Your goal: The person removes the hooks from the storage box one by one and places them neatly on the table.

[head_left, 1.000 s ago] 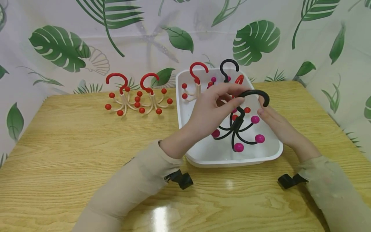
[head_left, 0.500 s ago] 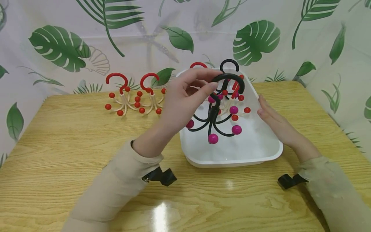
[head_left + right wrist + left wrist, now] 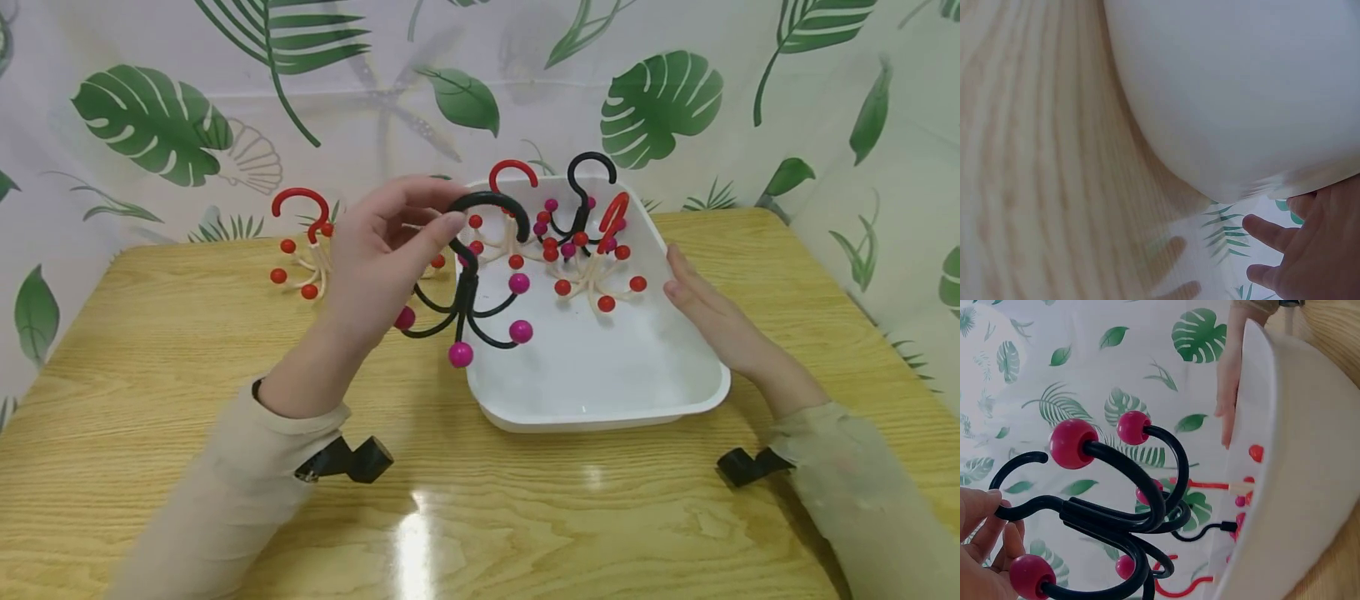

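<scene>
My left hand (image 3: 367,271) pinches the hook of a black multi-arm hanger (image 3: 467,292) with magenta ball tips. That hanger is held up in the air, overlapping the left rim of a white plastic basin (image 3: 592,375) in the head view. In the left wrist view the hanger (image 3: 1110,515) fills the front, with thumb and fingertips at its hook. My right hand (image 3: 708,321) rests against the basin's right side, fingers extended. Inside the basin stand a similar black hanger (image 3: 581,218) and two cream hangers with red hooks, one rear left (image 3: 512,227) and one nearer (image 3: 595,271).
On the wooden table (image 3: 187,400), left of the basin, stands a cream hanger with a red hook (image 3: 303,193). Another beside it is mostly hidden behind my left hand. A leaf-patterned cloth (image 3: 300,125) hangs along the table's back.
My left hand has carried the black hanger leftward, from over the basin to its left rim. My right hand has stayed at the basin's right side.
</scene>
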Tool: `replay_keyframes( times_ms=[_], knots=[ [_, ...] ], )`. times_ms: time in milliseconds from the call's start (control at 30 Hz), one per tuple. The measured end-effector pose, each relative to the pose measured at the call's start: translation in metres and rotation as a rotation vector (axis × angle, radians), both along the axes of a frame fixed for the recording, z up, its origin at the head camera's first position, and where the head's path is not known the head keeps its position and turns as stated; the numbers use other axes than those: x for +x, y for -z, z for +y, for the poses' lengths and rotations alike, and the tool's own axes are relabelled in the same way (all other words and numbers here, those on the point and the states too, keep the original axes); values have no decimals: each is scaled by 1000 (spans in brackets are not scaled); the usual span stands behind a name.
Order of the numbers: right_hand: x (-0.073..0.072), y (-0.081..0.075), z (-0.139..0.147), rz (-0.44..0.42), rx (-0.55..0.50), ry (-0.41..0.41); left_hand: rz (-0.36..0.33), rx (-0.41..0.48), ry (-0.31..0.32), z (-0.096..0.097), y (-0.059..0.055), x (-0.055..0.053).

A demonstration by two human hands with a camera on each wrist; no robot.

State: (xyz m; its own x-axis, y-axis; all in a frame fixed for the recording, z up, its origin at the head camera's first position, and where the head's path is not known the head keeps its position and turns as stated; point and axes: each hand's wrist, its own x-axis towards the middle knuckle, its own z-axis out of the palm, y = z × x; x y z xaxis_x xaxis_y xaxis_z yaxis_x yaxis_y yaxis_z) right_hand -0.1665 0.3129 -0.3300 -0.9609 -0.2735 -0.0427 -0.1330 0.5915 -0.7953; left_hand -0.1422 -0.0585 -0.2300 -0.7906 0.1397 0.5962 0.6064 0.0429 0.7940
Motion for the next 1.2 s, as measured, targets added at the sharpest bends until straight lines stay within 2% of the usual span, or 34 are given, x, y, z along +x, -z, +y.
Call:
replay_keyframes(
  times_ms=[233, 567, 867, 1000, 1200],
  knots=[
    [2, -2, -1, -4, -2, 6, -114, -39, -121, -28, 3, 1],
    [1, -3, -2, 0, -3, 1, -113, -18, -224, -66, 12, -2],
    [1, -2, -2, -6, 9, 5, -171, 7, -288, -92, 22, -4],
    [1, -2, -2, -7, 8, 4, -196, -26, -345, -102, 27, -4],
    [1, -1, 0, -13, 5, 6, -219, 3, -386, -116, 33, -5]
  ],
)
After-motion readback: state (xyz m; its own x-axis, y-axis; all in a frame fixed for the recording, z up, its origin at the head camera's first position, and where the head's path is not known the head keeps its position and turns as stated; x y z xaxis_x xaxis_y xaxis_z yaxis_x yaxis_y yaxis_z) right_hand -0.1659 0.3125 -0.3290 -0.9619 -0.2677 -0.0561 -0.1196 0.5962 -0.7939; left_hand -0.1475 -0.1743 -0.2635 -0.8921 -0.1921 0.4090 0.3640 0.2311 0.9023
